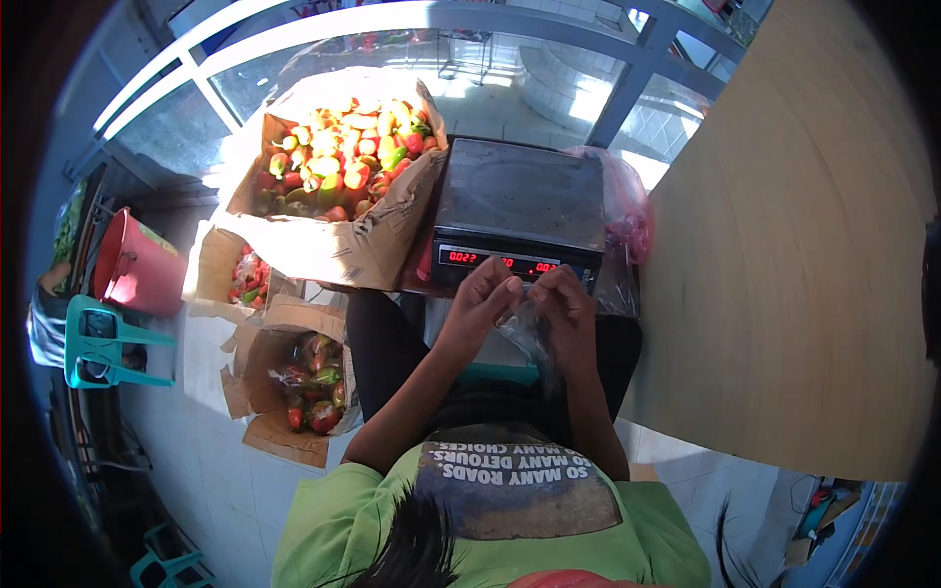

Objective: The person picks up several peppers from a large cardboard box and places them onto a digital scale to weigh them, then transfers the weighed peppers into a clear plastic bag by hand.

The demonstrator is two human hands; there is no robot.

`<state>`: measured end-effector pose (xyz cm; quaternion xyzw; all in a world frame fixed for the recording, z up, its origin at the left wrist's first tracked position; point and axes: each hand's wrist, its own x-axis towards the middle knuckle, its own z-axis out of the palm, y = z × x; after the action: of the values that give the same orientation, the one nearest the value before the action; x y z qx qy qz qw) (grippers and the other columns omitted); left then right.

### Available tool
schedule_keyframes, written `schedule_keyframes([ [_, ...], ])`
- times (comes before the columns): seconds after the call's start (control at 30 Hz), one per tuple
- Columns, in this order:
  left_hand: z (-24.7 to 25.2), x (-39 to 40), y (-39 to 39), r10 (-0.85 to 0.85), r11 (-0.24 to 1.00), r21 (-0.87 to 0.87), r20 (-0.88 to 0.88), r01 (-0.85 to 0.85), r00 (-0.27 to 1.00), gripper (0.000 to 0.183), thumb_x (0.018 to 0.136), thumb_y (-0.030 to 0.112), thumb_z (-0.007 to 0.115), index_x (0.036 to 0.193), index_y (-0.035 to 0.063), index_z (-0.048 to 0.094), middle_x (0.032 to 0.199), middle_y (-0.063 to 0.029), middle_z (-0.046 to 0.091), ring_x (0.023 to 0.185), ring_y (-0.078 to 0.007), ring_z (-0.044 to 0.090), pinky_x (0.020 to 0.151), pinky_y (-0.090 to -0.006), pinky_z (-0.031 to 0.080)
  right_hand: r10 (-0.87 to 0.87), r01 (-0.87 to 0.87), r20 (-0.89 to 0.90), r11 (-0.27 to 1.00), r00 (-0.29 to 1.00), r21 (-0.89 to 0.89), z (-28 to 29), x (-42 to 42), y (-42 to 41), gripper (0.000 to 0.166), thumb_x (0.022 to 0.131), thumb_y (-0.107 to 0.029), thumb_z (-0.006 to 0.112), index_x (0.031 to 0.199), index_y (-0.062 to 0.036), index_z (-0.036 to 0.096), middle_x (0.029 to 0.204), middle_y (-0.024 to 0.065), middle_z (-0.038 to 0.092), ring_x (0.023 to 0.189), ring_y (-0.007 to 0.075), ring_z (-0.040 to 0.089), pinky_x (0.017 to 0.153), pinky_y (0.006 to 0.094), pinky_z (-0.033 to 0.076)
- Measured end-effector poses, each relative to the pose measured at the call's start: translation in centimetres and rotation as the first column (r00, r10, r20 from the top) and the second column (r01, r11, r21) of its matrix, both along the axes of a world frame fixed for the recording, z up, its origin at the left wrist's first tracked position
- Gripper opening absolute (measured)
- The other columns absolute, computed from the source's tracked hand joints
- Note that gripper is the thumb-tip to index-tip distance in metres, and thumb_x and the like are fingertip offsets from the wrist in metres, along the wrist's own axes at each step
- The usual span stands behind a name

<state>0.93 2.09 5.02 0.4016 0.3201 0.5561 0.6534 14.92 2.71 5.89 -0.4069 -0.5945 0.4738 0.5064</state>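
Observation:
My left hand and my right hand are close together over my lap, fingertips pinching the top edge of a clear plastic bag. The bag hangs down between them; whether anything is inside I cannot tell. Just beyond my fingers is a digital weighing scale with a flat metal pan and lit red digits, partly hidden by my hands. To its left a large cardboard box holds many red, orange and green peppers. Pink and clear plastic bags lie at the scale's right side.
Two smaller cardboard boxes with bagged peppers stand at the lower left. Farther left are a red bucket and a teal plastic stool. A wooden panel fills the right side; a metal-framed glass barrier runs behind the scale.

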Motion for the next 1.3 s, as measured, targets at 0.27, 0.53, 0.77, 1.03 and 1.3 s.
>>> schedule_keyframes([
  [0.27,-1.2,-1.6,-0.2,-0.279,0.952,0.010,-0.377,0.305,0.883,0.017,0.087,0.023,0.053,0.084,0.0067,0.050,0.073,0.0059,0.045,0.066,-0.0014,0.040,0.057,-0.0180,0.032,-0.009,-0.258,-0.597,0.897,0.802,-0.360,-0.8,0.9,-0.2,0.008,0.089,-0.014,0.048,0.084,-0.0077,0.049,0.069,-0.0027,0.044,0.066,0.0025,0.044,0.059,0.0176,0.034],
  [0.53,-1.4,-0.6,-0.7,-0.171,0.981,-0.043,0.261,0.189,0.950,0.018,0.092,0.021,0.044,0.096,0.0047,0.050,0.085,0.0005,0.054,0.082,-0.0065,0.051,0.074,-0.0214,0.040,0.283,-0.350,-0.217,0.843,0.934,-0.408,1.7,0.9,-0.5,0.009,0.085,-0.015,0.055,0.082,-0.0088,0.049,0.074,-0.0057,0.043,0.062,0.0008,0.039,0.052,0.0164,0.030],
  [0.77,-1.5,-1.9,0.2,-0.090,0.981,-0.085,0.602,0.175,0.794,0.016,0.092,0.020,0.042,0.100,0.0069,0.048,0.093,-0.0006,0.053,0.086,-0.0085,0.052,0.076,-0.0229,0.041,0.281,-0.299,-0.131,0.943,0.951,-0.148,0.3,1.6,0.3,0.019,0.088,-0.016,0.050,0.072,-0.0042,0.052,0.074,-0.0024,0.047,0.067,0.0041,0.042,0.059,0.0182,0.033],
  [1.03,-1.6,-2.8,-0.2,-0.336,0.942,-0.041,-0.134,0.333,0.932,0.024,0.090,0.025,0.047,0.102,0.0043,0.050,0.083,0.0012,0.051,0.080,-0.0064,0.049,0.076,-0.0225,0.040,0.206,-0.520,-0.757,0.830,0.620,-0.200,-0.5,0.3,2.7,0.019,0.091,-0.023,0.046,0.081,-0.0074,0.050,0.065,-0.0027,0.047,0.055,0.0044,0.043,0.052,0.0198,0.038],
  [1.3,-0.9,-2.9,0.9,-0.095,0.988,-0.089,0.317,0.129,0.944,0.020,0.092,0.025,0.043,0.088,0.0083,0.053,0.079,0.0026,0.050,0.074,-0.0056,0.048,0.070,-0.0225,0.039,0.492,-0.468,-0.017,0.817,0.871,-0.338,-1.6,2.2,1.5,0.018,0.088,-0.025,0.050,0.083,-0.0078,0.052,0.063,-0.0023,0.050,0.056,0.0055,0.046,0.051,0.0213,0.036],
])
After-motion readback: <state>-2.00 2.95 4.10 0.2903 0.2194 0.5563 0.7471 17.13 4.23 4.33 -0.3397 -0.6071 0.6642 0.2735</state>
